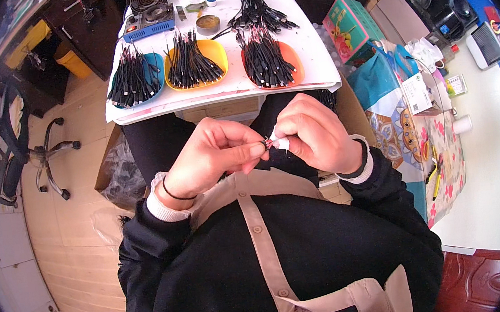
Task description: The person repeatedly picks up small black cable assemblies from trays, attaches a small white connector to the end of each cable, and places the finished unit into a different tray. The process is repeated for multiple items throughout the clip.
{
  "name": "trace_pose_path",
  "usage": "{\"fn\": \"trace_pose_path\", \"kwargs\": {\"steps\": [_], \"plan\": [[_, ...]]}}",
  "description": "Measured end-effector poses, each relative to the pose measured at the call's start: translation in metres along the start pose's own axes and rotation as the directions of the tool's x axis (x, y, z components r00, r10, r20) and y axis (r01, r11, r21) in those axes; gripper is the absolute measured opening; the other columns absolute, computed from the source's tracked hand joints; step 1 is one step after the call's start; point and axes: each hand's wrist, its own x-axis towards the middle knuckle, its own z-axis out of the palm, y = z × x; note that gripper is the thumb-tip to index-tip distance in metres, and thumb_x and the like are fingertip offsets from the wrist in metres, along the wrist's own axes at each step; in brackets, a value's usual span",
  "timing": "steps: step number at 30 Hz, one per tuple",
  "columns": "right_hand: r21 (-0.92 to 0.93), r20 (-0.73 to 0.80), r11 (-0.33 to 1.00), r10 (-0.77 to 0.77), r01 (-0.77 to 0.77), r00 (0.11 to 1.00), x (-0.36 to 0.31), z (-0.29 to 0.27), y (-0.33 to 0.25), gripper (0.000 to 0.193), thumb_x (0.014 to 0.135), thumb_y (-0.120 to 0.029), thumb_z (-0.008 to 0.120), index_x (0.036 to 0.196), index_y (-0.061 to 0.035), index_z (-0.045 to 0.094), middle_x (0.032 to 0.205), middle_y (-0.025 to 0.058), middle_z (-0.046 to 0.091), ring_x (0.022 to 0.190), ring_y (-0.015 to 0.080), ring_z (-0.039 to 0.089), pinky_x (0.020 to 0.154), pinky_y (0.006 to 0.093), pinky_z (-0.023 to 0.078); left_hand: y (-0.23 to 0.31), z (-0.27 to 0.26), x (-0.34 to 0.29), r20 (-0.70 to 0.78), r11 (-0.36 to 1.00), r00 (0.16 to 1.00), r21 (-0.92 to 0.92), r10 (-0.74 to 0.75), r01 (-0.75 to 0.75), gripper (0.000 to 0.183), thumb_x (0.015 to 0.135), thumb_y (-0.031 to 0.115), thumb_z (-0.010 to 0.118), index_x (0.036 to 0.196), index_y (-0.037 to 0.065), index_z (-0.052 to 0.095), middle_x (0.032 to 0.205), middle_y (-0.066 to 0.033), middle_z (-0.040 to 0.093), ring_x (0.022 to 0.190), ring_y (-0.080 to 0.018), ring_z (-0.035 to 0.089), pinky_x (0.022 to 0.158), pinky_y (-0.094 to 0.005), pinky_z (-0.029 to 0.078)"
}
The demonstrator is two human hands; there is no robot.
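Above my lap, my left hand [217, 150] pinches the end of a short black cable, where thin reddish wires [269, 144] stick out between thumb and forefinger. My right hand [317, 136] meets it from the other side, its thumb and forefinger closed on the tips of those wires. White wrapping [282, 142] covers the right fingertips. Most of the cable is hidden by my fingers. Beyond the hands, bundles of black cables with bare wire ends fill a teal bowl [155, 74], a yellow bowl [221, 54] and a red-orange bowl [297, 64].
The white table [194, 100] also carries a blue bench device [152, 24], a round tin [208, 24], a small spool [211, 2] and a loose heap of black cables [257, 4]. At right stand a green carton [351, 27] and a side table with pliers [434, 178]. An office chair [46, 151] is at left.
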Motion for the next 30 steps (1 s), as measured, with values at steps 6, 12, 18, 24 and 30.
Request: {"fn": "trace_pose_path", "kwargs": {"steps": [6,12,18,24,30], "plan": [[0.666,0.315,0.419,0.592,-0.617,0.742,-0.019,0.016,-0.007,0.015,0.097,-0.016,0.053,0.093,-0.0021,0.053,0.085,0.0013,0.049,0.078,0.0100,0.047,0.068,0.0248,0.042,0.000,0.015,-0.003,0.459,-0.219,0.685,0.885,0.565,-0.411,0.026,0.072,0.008,0.063,0.093,-0.007,0.061,0.071,-0.0091,0.054,0.062,-0.0187,0.054,0.059,-0.0303,0.047],[0.658,0.434,0.293,0.605,-0.693,0.667,-0.026,0.011,-0.009,0.023,0.099,-0.027,0.051,0.100,-0.0036,0.056,0.087,-0.0007,0.052,0.078,0.0065,0.049,0.069,0.0235,0.043,-0.006,0.019,-0.008,0.218,0.175,0.771,0.904,0.599,-0.391,0.023,0.072,0.002,0.064,0.094,-0.005,0.061,0.070,-0.0115,0.057,0.061,-0.0262,0.058,0.057,-0.0345,0.049],[-0.097,-0.108,0.992,0.065,-0.076,0.992,-0.011,0.006,-0.013,0.032,0.069,-0.002,0.074,0.097,-0.0030,0.059,0.088,0.0099,0.058,0.078,0.0296,0.058,0.069,0.0363,0.047,-0.004,0.019,-0.010,-0.161,0.757,0.903,0.613,0.398,-0.224,0.009,0.082,-0.002,0.065,0.091,-0.003,0.067,0.073,-0.0145,0.064,0.057,-0.0224,0.061,0.052,-0.0274,0.046],[0.279,0.114,0.815,0.497,-0.508,0.860,-0.019,0.010,-0.013,0.010,0.087,-0.004,0.064,0.090,-0.0002,0.056,0.086,0.0052,0.056,0.077,0.0145,0.056,0.069,0.0292,0.046,-0.009,0.021,-0.006,0.173,0.179,0.730,0.908,0.661,-0.378,0.014,0.077,-0.003,0.065,0.091,-0.004,0.062,0.068,-0.0126,0.058,0.058,-0.0261,0.059,0.053,-0.0323,0.046],[0.779,0.481,0.059,0.583,-0.625,0.655,-0.021,0.015,-0.009,0.019,0.095,-0.020,0.057,0.098,-0.0019,0.056,0.089,0.0021,0.055,0.078,0.0083,0.051,0.071,0.0235,0.043,-0.012,0.018,-0.006,0.215,0.179,0.711,0.882,0.670,-0.436,0.025,0.070,-0.004,0.064,0.095,-0.006,0.062,0.072,-0.0128,0.059,0.059,-0.0267,0.059,0.055,-0.0332,0.047]]}}
